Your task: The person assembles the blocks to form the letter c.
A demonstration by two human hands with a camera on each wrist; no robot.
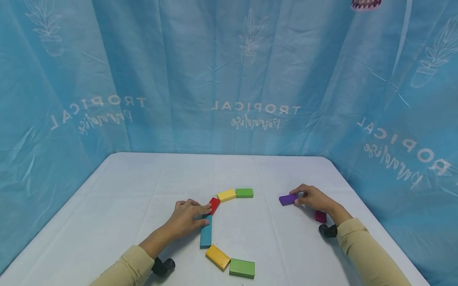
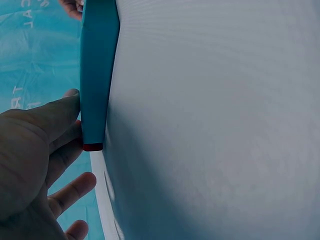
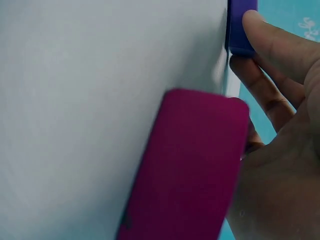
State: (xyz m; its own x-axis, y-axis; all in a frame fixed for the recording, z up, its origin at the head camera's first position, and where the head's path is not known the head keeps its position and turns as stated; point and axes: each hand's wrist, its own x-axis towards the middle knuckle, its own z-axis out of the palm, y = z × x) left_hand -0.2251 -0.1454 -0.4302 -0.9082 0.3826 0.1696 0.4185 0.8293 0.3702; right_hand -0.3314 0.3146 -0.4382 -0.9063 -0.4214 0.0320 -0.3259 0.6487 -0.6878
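Observation:
My left hand reaches over a joint in a curved row of flat blocks, its fingers touching the red block and its thumb resting on the blue block. In the left wrist view the blue block stretches along the thumb, and the other fingers are spread. My right hand pinches one end of a purple block between thumb and fingers, at the right of the table. Behind that hand, near the wrist, lies a magenta block, large in the right wrist view.
The row continues with a yellow block and a green block at its far end, and an orange-yellow block and another green block at its near end. A white cloth covers the table; blue curtains enclose it.

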